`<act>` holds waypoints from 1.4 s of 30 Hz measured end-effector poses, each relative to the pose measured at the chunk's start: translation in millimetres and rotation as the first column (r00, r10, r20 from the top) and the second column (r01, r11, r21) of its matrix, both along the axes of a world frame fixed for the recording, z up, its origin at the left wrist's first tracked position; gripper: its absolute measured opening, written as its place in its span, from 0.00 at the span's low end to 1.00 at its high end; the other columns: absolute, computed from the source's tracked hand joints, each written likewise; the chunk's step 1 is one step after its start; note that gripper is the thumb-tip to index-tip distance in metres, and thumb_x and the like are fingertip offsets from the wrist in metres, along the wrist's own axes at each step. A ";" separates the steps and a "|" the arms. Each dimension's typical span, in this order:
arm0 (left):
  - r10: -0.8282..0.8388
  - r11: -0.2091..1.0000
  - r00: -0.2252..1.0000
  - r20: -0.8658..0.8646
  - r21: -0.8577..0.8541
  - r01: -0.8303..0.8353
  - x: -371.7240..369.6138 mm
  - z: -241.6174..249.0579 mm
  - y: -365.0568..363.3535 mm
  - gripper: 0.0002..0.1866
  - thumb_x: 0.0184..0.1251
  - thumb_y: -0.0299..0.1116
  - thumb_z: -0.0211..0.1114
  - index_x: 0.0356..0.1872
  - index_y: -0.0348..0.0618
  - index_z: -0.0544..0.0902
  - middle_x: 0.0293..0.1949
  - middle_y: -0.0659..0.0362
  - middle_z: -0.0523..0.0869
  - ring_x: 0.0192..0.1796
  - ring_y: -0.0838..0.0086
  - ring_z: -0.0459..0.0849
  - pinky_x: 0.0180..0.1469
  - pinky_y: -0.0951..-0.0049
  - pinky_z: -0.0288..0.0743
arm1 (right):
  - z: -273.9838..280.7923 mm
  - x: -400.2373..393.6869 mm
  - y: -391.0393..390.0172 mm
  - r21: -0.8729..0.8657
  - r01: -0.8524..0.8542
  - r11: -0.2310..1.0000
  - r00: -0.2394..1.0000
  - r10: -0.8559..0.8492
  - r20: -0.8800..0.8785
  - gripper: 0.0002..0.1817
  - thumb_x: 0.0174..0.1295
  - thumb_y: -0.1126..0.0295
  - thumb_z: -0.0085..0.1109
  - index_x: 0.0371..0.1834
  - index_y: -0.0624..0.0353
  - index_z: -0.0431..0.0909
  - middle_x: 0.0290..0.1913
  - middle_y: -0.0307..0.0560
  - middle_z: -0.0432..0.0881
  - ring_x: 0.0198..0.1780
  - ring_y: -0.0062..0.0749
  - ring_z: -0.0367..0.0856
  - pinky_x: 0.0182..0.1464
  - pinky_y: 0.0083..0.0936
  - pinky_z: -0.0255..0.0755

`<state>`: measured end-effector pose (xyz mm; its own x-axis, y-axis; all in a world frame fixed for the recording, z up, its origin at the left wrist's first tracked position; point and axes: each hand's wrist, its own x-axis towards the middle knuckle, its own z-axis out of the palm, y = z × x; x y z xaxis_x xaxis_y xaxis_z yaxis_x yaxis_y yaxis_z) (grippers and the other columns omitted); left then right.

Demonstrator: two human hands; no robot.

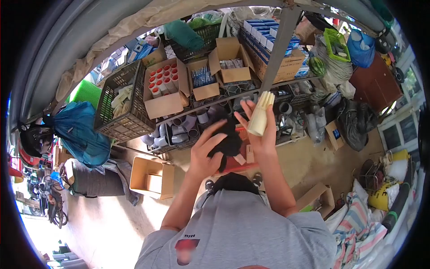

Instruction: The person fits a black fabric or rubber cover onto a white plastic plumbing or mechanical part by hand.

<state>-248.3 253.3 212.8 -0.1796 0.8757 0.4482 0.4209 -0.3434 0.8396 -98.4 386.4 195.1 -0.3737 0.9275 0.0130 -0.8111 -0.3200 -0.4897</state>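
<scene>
My left hand (207, 150) is raised at the centre, its fingers apart beside a black cloth item (226, 136) that seems to hang from or lie against the fingers. My right hand (263, 134) holds a cream-coloured bundle (258, 119) upright against the palm, with several thin prongs at its top. The thumb side and some fingertips of this hand stick out to the left of the bundle. Below and between the hands is a red surface (238, 165), partly hidden, with a small pinkish-beige piece (250, 154) on it.
Ahead, a metal shelf post (279, 49) rises beside open cardboard boxes, one with red-capped white tubes (162, 80). A black crate (117, 101) stands at the left. On the floor are an open carton (151, 177) and another box (318, 199). A blue bag (80, 132) hangs left.
</scene>
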 end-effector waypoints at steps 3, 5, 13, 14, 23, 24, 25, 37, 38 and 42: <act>-0.052 0.970 0.896 -0.442 0.189 0.150 1.8 26.6 18.9 0.29 0.44 0.21 0.72 0.55 0.43 0.86 0.76 0.47 0.75 0.80 0.48 0.71 0.75 0.50 0.71 | -2.3 -5.6 -22.1 -0.127 -0.128 0.984 0.992 0.125 -0.031 0.28 0.83 0.43 0.42 0.68 0.55 0.75 0.60 0.48 0.83 0.64 0.40 0.82 0.70 0.47 0.75; -0.153 0.952 0.875 -0.460 0.171 0.256 7.0 25.2 27.9 0.27 0.46 0.19 0.72 0.54 0.43 0.86 0.76 0.48 0.76 0.77 0.49 0.74 0.73 0.53 0.75 | 14.1 -6.1 -42.6 -0.240 -0.267 0.933 0.964 0.256 -0.077 0.29 0.84 0.41 0.38 0.67 0.51 0.77 0.59 0.44 0.84 0.62 0.35 0.84 0.65 0.34 0.77; 0.122 0.960 0.854 -0.505 0.280 0.029 -10.1 25.1 39.3 0.18 0.56 0.22 0.72 0.50 0.40 0.87 0.59 0.52 0.89 0.51 0.57 0.93 0.49 0.64 0.89 | 14.5 -6.5 -48.7 -0.159 -0.095 0.983 0.962 0.132 0.240 0.30 0.84 0.42 0.39 0.71 0.55 0.71 0.65 0.43 0.80 0.68 0.32 0.79 0.69 0.39 0.73; 0.119 0.961 0.856 -0.503 0.275 0.028 -13.5 27.0 40.5 0.18 0.56 0.22 0.72 0.50 0.40 0.87 0.59 0.52 0.89 0.51 0.57 0.93 0.49 0.64 0.89 | 12.7 3.6 -39.8 -0.129 -0.156 0.979 0.953 0.183 0.242 0.28 0.84 0.44 0.41 0.69 0.55 0.73 0.62 0.44 0.81 0.64 0.32 0.81 0.66 0.37 0.75; 0.354 0.935 0.925 -0.138 0.016 -0.356 36.1 -22.4 40.5 0.23 0.52 0.17 0.69 0.53 0.37 0.88 0.45 0.47 0.92 0.46 0.69 0.91 0.51 0.72 0.82 | 19.8 2.6 -13.1 0.081 -0.002 0.997 0.952 -0.022 0.305 0.17 0.76 0.61 0.58 0.51 0.68 0.76 0.64 0.65 0.84 0.64 0.43 0.84 0.70 0.34 0.74; 0.363 0.931 0.926 0.099 -0.069 -0.358 45.4 -46.2 44.3 0.20 0.60 0.16 0.66 0.54 0.37 0.88 0.44 0.55 0.92 0.48 0.76 0.88 0.52 0.74 0.80 | 17.5 3.5 -6.6 0.085 0.005 0.996 0.956 -0.030 0.293 0.17 0.76 0.61 0.58 0.51 0.68 0.76 0.64 0.65 0.84 0.64 0.43 0.84 0.70 0.34 0.74; 0.288 0.957 0.888 0.358 -0.122 -0.261 53.9 -63.9 44.7 0.19 0.62 0.16 0.65 0.55 0.36 0.87 0.45 0.57 0.92 0.49 0.77 0.87 0.54 0.74 0.80 | 13.1 7.7 -3.1 0.224 -0.075 0.972 0.950 0.002 0.311 0.18 0.76 0.61 0.58 0.52 0.68 0.75 0.64 0.66 0.83 0.66 0.45 0.83 0.71 0.35 0.73; 0.171 0.982 0.831 -0.529 0.155 -0.104 56.6 -25.2 62.8 0.30 0.44 0.15 0.67 0.57 0.35 0.82 0.50 0.41 0.86 0.52 0.45 0.87 0.54 0.57 0.85 | -1.1 40.1 26.3 -0.085 0.098 0.992 0.993 -0.092 0.079 0.08 0.72 0.73 0.61 0.39 0.55 0.69 0.32 0.47 0.78 0.35 0.38 0.84 0.50 0.48 0.87; 0.130 0.991 0.868 -0.479 0.060 -0.115 61.1 -21.7 64.4 0.29 0.47 0.15 0.68 0.56 0.34 0.82 0.50 0.42 0.86 0.52 0.48 0.88 0.52 0.58 0.85 | 2.8 42.8 31.0 -0.118 0.045 0.992 0.999 -0.045 -0.002 0.08 0.71 0.73 0.62 0.39 0.55 0.69 0.30 0.46 0.76 0.32 0.37 0.81 0.46 0.46 0.86; 0.091 0.992 0.994 -0.056 -0.082 -0.095 91.3 -40.7 65.5 0.23 0.61 0.19 0.70 0.59 0.35 0.80 0.51 0.48 0.88 0.48 0.59 0.91 0.47 0.63 0.85 | 15.9 56.7 40.8 0.147 -0.049 0.988 0.995 0.061 -0.082 0.08 0.67 0.76 0.59 0.38 0.55 0.68 0.28 0.46 0.74 0.29 0.36 0.79 0.36 0.39 0.79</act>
<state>-157.0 318.9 172.0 -0.2404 0.8915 0.3839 0.4912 -0.2294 0.8403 -41.7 427.1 211.0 -0.4158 0.8915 0.1798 -0.8355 -0.2963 -0.4627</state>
